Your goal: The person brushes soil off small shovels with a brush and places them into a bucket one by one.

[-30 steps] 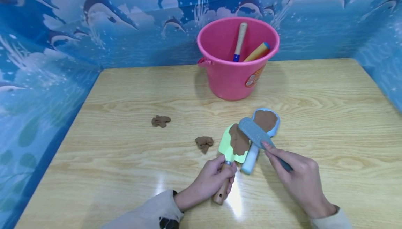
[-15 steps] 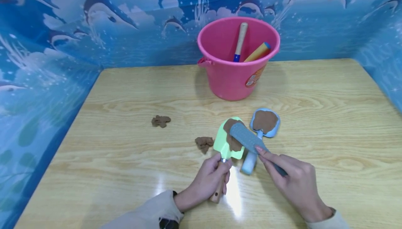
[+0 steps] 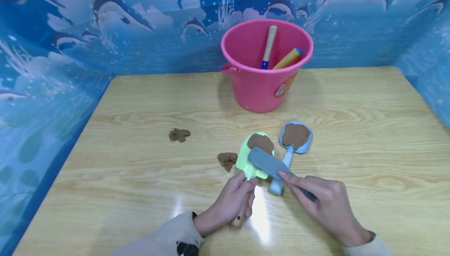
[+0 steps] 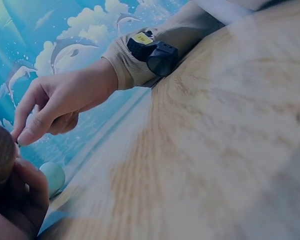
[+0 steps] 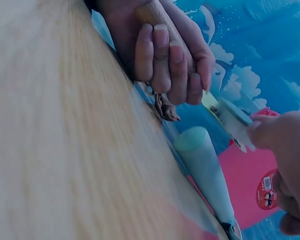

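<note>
My left hand (image 3: 227, 198) grips the wooden handle (image 5: 152, 12) of a small light-green trowel (image 3: 243, 155), its blade facing up. Brown clay (image 3: 261, 141) is spread over the blade's upper part. Between thumb and fingers, my right hand (image 3: 323, 205) holds a blue-grey, flat, round-ended spatula (image 3: 266, 161) slantwise across the trowel, over the clay's lower edge. Beneath the spatula, part of the blade is hidden. A blue toy shovel (image 3: 287, 157) lies on the table to the right, brown clay (image 3: 296, 136) covering most of its scoop.
Two loose lumps of brown clay lie on the table left of the trowel: a nearer lump (image 3: 227, 160) and a farther lump (image 3: 179, 134). At the back stands a pink bucket (image 3: 258, 92) with two handled tools inside. Dolphin-printed cloth (image 3: 140, 45) surrounds the table.
My left hand has shifted the trowel slightly left, off the blue shovel. The spatula has moved left and down the blade, uncovering the upper clay, which looks smoother and more rounded.
</note>
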`<move>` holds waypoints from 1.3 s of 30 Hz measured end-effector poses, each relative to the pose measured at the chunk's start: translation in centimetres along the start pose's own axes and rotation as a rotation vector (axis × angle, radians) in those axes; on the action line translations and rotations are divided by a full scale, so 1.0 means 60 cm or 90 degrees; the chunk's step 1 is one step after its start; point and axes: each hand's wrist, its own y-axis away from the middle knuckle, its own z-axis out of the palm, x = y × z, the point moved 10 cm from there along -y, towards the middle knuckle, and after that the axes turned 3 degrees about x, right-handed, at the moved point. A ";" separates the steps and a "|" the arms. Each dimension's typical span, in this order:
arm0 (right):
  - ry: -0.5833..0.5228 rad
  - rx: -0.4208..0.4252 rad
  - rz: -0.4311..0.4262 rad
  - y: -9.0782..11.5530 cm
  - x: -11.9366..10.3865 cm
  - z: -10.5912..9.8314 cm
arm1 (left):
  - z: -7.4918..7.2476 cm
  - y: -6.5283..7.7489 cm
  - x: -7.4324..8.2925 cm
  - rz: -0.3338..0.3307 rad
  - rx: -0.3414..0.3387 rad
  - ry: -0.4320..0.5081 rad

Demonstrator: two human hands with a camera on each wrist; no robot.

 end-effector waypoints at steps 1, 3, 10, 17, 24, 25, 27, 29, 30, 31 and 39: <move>0.019 0.011 -0.002 -0.002 -0.001 -0.003 | 0.002 0.000 0.000 0.001 -0.005 -0.001; 0.045 0.035 -0.002 -0.005 -0.003 -0.010 | 0.004 0.001 0.002 0.009 -0.013 -0.009; -0.114 0.019 0.004 0.000 0.001 -0.009 | 0.007 0.003 0.002 0.019 -0.030 0.002; -0.067 -0.011 -0.013 0.002 -0.005 0.000 | 0.009 0.002 0.001 0.003 -0.042 0.026; -0.057 0.078 -0.013 -0.017 -0.010 -0.025 | 0.008 0.002 -0.001 -0.019 -0.052 0.049; -0.073 0.073 -0.018 -0.017 -0.011 -0.024 | 0.008 0.002 -0.002 -0.022 -0.054 0.057; -0.104 0.042 -0.033 -0.016 -0.015 -0.015 | 0.009 0.001 -0.002 -0.018 -0.062 0.070; -0.113 0.010 -0.051 -0.011 -0.020 -0.004 | 0.010 0.001 -0.002 -0.014 -0.066 0.070; -0.105 0.001 -0.053 -0.010 -0.021 -0.001 | 0.010 0.001 -0.002 -0.013 -0.067 0.068; -0.092 -0.005 -0.050 -0.009 -0.021 0.000 | 0.010 0.002 -0.002 -0.013 -0.067 0.064; -0.060 0.042 0.005 -0.003 0.000 -0.014 | 0.009 0.004 -0.009 -0.033 -0.066 0.043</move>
